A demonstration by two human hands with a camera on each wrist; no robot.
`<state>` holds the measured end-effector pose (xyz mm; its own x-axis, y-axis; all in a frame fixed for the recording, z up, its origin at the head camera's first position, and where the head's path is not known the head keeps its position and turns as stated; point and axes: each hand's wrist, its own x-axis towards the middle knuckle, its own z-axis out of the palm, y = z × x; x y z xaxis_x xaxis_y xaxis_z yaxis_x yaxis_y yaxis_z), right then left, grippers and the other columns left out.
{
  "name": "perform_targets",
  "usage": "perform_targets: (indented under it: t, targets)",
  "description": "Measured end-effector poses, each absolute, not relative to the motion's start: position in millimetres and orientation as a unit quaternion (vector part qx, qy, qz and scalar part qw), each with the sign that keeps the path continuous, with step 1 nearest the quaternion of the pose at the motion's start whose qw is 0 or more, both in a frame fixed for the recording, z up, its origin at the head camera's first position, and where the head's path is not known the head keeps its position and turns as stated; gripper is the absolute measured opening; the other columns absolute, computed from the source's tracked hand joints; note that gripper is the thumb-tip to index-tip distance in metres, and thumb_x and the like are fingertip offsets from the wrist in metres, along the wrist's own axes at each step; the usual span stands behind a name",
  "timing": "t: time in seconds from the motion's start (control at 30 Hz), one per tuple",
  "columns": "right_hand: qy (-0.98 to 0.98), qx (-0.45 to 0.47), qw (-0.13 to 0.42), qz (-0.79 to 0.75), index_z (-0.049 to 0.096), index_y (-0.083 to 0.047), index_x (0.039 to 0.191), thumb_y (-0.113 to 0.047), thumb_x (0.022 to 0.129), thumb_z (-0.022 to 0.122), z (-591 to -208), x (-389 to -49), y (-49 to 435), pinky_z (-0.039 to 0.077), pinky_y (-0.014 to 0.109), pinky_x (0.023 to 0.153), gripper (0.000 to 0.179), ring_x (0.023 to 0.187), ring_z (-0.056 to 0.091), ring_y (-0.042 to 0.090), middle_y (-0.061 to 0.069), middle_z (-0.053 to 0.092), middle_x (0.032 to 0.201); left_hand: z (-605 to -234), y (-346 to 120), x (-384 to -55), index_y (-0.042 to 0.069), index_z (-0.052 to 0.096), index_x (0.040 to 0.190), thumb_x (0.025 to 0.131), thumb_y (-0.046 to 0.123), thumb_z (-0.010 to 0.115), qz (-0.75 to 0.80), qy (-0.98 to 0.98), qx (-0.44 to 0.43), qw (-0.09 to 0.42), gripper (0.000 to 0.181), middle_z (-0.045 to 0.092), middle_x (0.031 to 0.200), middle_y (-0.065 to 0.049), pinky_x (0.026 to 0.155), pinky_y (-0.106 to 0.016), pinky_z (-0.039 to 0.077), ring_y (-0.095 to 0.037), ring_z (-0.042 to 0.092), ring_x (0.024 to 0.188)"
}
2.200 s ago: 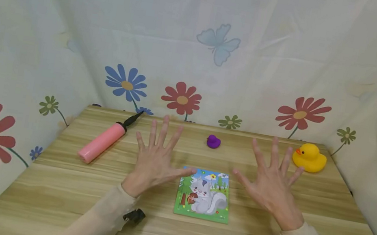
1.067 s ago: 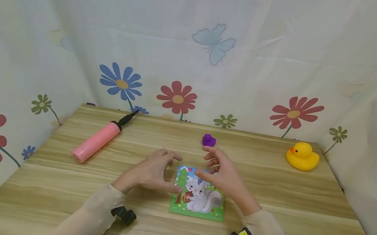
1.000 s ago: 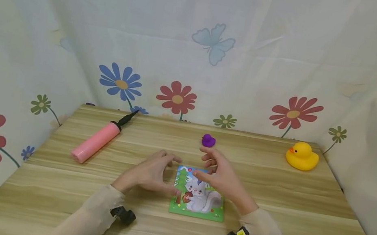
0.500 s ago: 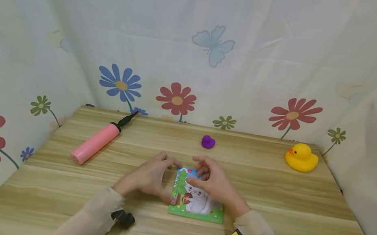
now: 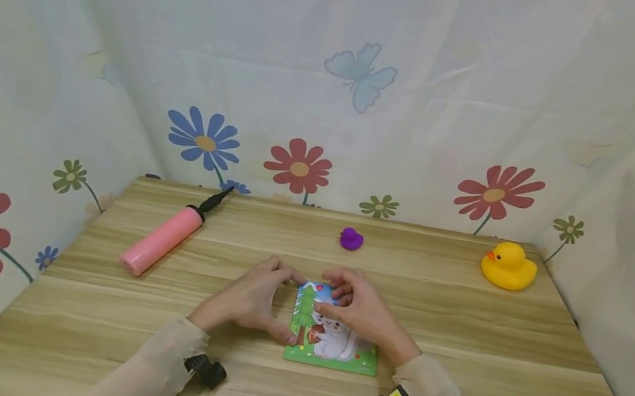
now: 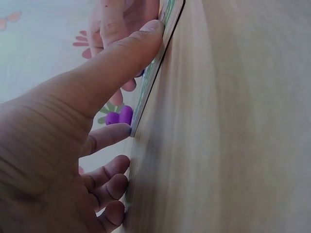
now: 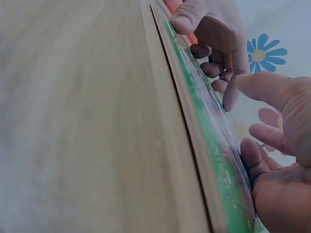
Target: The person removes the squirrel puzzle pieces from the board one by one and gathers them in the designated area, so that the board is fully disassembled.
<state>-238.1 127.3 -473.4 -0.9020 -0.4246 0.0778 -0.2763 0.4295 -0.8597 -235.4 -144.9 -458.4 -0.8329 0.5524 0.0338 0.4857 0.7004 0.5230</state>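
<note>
A wooden squirrel jigsaw puzzle [image 5: 330, 356] lies flat on the table in the head view, thin lines crossing its picture. My left hand [image 5: 252, 295] holds its left side, with the thumb on the lower left edge and the index fingertip at the upper left corner. In the left wrist view that thumb [image 6: 129, 51] rests on the board's rim, and the other fingers bend loosely beside it. Over the puzzle's upper right part, my right hand [image 5: 365, 309] is loosely bent, its thumb above the picture and nothing between its fingers. It covers part of the squirrel.
A pink hand pump [image 5: 164, 239] with a black nozzle lies at the left of the wooden table [image 5: 237, 393]. Behind the puzzle sits a small purple rubber duck [image 5: 351, 239]. A larger yellow rubber duck [image 5: 509, 266] stands at the back right. A flowered curtain [image 5: 415, 130] surrounds the table.
Both hands, earlier spread wide above the table, have come in to the puzzle. My left thumb and index finger have settled on its left side; the right hand has moved left over it.
</note>
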Motion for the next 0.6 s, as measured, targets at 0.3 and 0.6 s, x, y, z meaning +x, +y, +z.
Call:
perform_targets:
  t: [0.3, 0.6]
  targets:
    - [0.854, -0.215, 0.071, -0.469, 0.071, -0.001, 0.141, -0.023, 0.09, 0.096, -470, -235, 124, 0.055, 0.026, 0.088, 0.06, 0.101, 0.061, 0.02, 0.014, 0.06, 0.119, -458, -144, -235, 0.019, 0.064, 0.149, 0.066, 0.062, 0.106, 0.258, 0.921, 0.288, 0.056, 0.103, 0.056, 0.135, -0.009, 0.106, -0.051, 0.052, -0.026, 0.056, 0.123]
    - [0.88, -0.203, 0.054, -0.425, 0.073, -0.009, 0.141, -0.026, 0.088, 0.098, -469, -230, 116, 0.052, 0.031, 0.088, 0.061, 0.103, 0.057, 0.018, 0.008, 0.058, 0.118, -457, -145, -234, 0.02, 0.06, 0.152, 0.061, 0.069, 0.104, 0.242, 0.923, 0.291, 0.063, 0.112, 0.053, 0.134, -0.007, 0.108, -0.05, 0.048, -0.025, 0.051, 0.123]
